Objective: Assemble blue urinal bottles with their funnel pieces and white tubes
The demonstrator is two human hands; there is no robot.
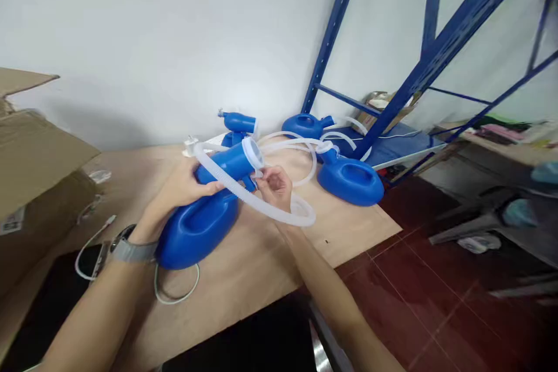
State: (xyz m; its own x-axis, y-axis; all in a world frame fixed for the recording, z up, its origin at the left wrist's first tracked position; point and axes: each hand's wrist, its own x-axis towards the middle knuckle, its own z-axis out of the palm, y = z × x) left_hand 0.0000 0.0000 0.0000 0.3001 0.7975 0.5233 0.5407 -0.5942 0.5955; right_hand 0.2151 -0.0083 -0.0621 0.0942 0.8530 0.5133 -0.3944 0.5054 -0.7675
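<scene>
My left hand (pixel 185 186) grips the neck of a blue plastic bottle-shaped container (pixel 196 226), held tilted above the wooden board (pixel 261 256). A white funnel-like collar (pixel 253 154) sits on its mouth. My right hand (pixel 275 186) pinches a translucent corrugated hose (pixel 279 212) just below that collar. The hose runs across the container's neck and loops to the right of my right hand. A grey watch band is on my left wrist.
Three more blue containers lie at the board's far end: one upright (pixel 238 125), one (pixel 305 126) by the wall, one (pixel 351 180) with clear tubing. A cardboard box (pixel 35 163) stands left. A blue metal rack (pixel 392 99) rises right over a red tiled floor.
</scene>
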